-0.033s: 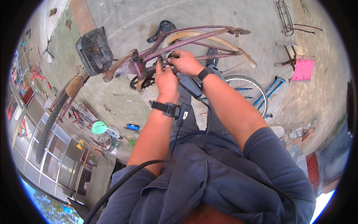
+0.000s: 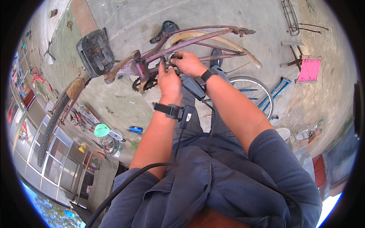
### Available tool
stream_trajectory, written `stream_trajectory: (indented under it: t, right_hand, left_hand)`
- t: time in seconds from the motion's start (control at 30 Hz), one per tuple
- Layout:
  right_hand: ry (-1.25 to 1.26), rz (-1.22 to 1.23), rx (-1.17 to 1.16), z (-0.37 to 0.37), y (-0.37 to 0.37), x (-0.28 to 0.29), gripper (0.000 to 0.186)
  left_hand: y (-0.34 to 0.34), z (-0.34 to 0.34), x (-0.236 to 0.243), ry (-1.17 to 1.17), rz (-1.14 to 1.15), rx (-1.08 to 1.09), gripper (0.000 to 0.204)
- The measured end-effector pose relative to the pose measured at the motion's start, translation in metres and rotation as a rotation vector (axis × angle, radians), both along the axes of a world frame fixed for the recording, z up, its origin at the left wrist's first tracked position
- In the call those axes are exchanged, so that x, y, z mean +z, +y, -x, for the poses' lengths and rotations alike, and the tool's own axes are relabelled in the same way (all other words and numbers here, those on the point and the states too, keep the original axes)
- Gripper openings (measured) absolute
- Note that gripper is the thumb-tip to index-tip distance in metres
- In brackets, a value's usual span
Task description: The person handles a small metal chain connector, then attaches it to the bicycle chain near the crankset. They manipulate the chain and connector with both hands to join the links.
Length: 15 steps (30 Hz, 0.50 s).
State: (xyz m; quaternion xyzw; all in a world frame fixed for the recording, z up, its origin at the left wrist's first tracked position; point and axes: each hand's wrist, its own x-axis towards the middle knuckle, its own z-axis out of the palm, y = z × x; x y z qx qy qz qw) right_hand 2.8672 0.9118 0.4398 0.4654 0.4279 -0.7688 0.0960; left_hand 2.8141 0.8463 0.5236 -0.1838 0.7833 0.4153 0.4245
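In front of me stands a worn purple bicycle frame [image 2: 176,48] with a dirty cream mudguard [image 2: 228,40] between its rear tubes. My left hand [image 2: 169,83] is closed at the frame beside the bottom bracket, its index finger pointing up along the metal. My right hand [image 2: 188,62] pinches at the mudguard's near end, close to my left fingertips. What the fingers hold is small and hidden by them. A toothed chainring [image 2: 151,82] shows just left of my left hand. A large black pedal [image 2: 96,53] sticks up toward me on its rusty crank arm [image 2: 116,70].
A detached wheel [image 2: 262,89] and a blue tubular part [image 2: 279,89] lie at right. Beyond them are a pink-strapped stool [image 2: 308,70] and a metal rack [image 2: 290,17]. A black saddle [image 2: 165,32] is past the frame. Green bowl [image 2: 101,130] and blue object [image 2: 135,129] lie left.
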Motion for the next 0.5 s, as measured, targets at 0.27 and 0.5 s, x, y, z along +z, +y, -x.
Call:
stream_trajectory:
  t: [0.27, 0.5]
  right_hand:
    - [0.028, -0.098, -0.034, 0.001, -0.004, 0.003, 0.035]
    - [0.017, -0.006, -0.178, 0.001, -0.006, 0.014, 0.032]
  left_hand:
    - [-0.005, -0.002, -0.004, 0.02, -0.043, -0.005, 0.052]
    - [-0.01, -0.001, -0.012, 0.015, -0.17, 0.057, 0.053]
